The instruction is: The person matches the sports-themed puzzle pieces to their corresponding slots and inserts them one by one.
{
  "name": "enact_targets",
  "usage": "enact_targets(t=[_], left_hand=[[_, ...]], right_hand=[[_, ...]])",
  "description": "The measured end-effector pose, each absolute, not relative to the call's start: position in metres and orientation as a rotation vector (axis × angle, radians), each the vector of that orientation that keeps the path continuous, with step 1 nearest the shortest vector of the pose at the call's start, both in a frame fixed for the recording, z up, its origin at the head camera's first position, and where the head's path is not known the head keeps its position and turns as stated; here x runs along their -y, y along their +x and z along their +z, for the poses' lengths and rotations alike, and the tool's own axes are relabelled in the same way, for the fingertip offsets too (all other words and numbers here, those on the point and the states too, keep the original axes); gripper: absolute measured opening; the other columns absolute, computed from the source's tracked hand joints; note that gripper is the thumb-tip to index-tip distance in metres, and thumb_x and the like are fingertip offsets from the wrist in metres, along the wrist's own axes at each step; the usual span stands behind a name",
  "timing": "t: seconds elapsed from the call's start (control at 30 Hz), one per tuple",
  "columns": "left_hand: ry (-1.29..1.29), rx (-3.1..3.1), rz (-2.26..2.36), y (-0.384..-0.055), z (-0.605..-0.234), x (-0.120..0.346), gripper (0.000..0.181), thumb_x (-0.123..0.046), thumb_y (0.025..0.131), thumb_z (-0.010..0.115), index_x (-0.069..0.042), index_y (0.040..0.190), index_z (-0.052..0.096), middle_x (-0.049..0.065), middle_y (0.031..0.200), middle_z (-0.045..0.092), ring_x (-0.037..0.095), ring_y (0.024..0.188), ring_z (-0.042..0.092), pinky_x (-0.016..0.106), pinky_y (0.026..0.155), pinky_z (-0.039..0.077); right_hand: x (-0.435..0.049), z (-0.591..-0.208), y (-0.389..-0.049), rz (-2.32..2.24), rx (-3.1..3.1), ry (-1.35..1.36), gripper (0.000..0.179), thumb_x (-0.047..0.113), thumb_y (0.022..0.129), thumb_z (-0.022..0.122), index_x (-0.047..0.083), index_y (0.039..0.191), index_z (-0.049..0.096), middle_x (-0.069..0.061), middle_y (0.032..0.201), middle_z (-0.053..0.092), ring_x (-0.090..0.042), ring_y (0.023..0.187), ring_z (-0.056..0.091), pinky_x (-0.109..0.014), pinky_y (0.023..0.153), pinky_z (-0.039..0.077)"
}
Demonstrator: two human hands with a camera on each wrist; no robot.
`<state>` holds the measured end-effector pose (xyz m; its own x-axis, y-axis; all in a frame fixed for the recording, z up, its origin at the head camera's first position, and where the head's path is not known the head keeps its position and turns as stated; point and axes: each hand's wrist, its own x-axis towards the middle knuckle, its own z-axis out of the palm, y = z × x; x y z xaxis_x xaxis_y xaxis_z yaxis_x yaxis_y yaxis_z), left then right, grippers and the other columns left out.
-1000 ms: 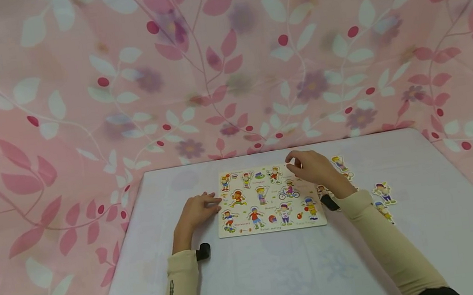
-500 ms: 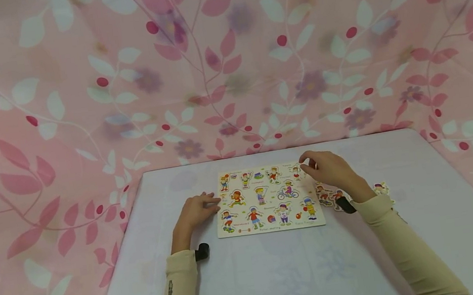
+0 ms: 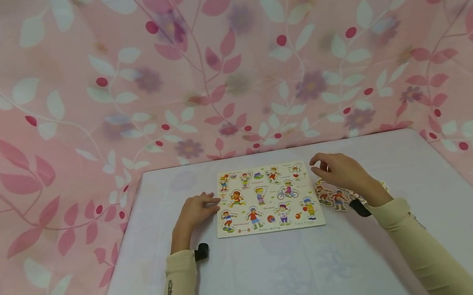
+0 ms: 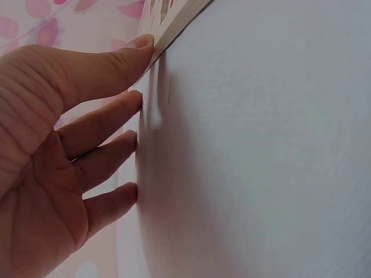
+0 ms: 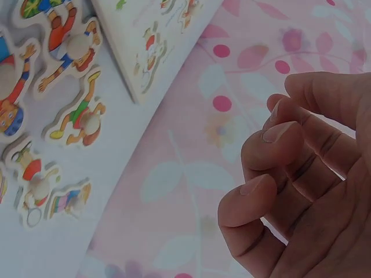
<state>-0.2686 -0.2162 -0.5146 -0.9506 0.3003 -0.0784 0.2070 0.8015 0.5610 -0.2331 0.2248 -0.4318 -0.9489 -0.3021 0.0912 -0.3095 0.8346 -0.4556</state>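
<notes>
A puzzle board [image 3: 242, 216] printed with sports figures lies on the table. My left hand [image 3: 195, 211] is at its left edge; in the left wrist view the thumb [image 4: 124, 61] touches the board's corner, and the other fingers extend apart below it. Right of the board, my right hand [image 3: 345, 173] is raised over loose knobbed puzzle pieces, fingers loosely curled with nothing between them. One figure piece [image 3: 339, 199] with a blue cap shows in front of that hand. The right wrist view shows a green-shorts piece [image 5: 84, 113], a tennis player piece [image 5: 35, 179] and a small striped piece [image 5: 69, 200].
A white cloth covers the table [image 3: 280, 271]. Pink floral fabric [image 3: 217, 70] hangs behind and at both sides. The right forearm partly hides further pieces [image 3: 384, 185]. A dark wrist camera [image 3: 202, 251] sits on the left sleeve.
My right hand has moved right, from over the board's top right corner to above the loose pieces, uncovering the tennis figure on the board. The left hand stays at the left edge.
</notes>
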Motion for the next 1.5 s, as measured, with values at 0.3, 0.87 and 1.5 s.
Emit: enact_targets(t=[0.3,0.87,1.5], left_hand=[[0.399,-2.821,0.847,-0.269,-0.515,0.215,0.03,-0.027,0.088,0.075,-0.018,0.116,0.076,0.005,0.136,0.059,0.031,0.138,0.041,0.052,0.114,0.027],[0.409,-2.824,0.853,-0.27,-0.516,0.216,0.03,-0.029,0.087,0.076,-0.019,0.116,0.076,0.004,0.134,0.06,0.031,0.137,0.042,0.051,0.113,0.028],[0.438,-2.835,0.867,-0.268,-0.516,0.216,0.028,-0.026,0.087,0.077,-0.017,0.114,0.077,0.007,0.133,0.061,0.034,0.136,0.044,0.053,0.113,0.028]], right_hand=[[-0.244,-0.433,-0.227,0.75,3.005,0.505,0.023,0.026,0.098,0.062,0.012,0.116,0.065,0.003,0.073,0.059,-0.013,0.056,0.05,-0.032,0.05,0.042],[-0.276,-0.428,-0.204,0.734,3.023,0.435,0.023,0.025,0.099,0.06,0.012,0.118,0.065,0.003,0.074,0.056,-0.014,0.059,0.048,-0.031,0.051,0.04],[-0.315,-0.44,-0.183,0.77,3.005,0.36,0.021,0.023,0.1,0.059,0.011,0.116,0.063,0.0,0.076,0.06,-0.013,0.056,0.05,-0.03,0.048,0.042]])
